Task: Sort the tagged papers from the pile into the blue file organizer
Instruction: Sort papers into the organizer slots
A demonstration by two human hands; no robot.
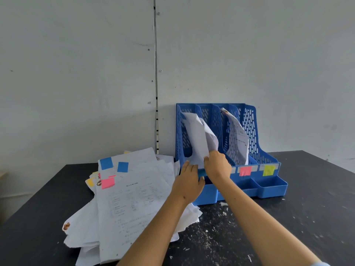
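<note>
A blue file organizer [269,160] with several upright slots stands against the wall on a black table. Both hands hold the bottom edge of white papers [197,139] that stand curled in the leftmost slot. My left hand [189,181] pinches the lower left corner. My right hand [217,166] grips the lower right edge. Another sheet [237,139] leans in a slot further right. A loose pile of papers [130,200] lies left of the organizer, carrying blue tags [106,163], a pink tag [108,182] and a yellow tag [90,182].
Pink [245,171] and yellow-green [268,170] sticky labels mark the organizer's front, above small open trays [269,186]. The black table [307,198] is speckled with white scraps near the front. A grey wall [96,73] rises right behind the organizer.
</note>
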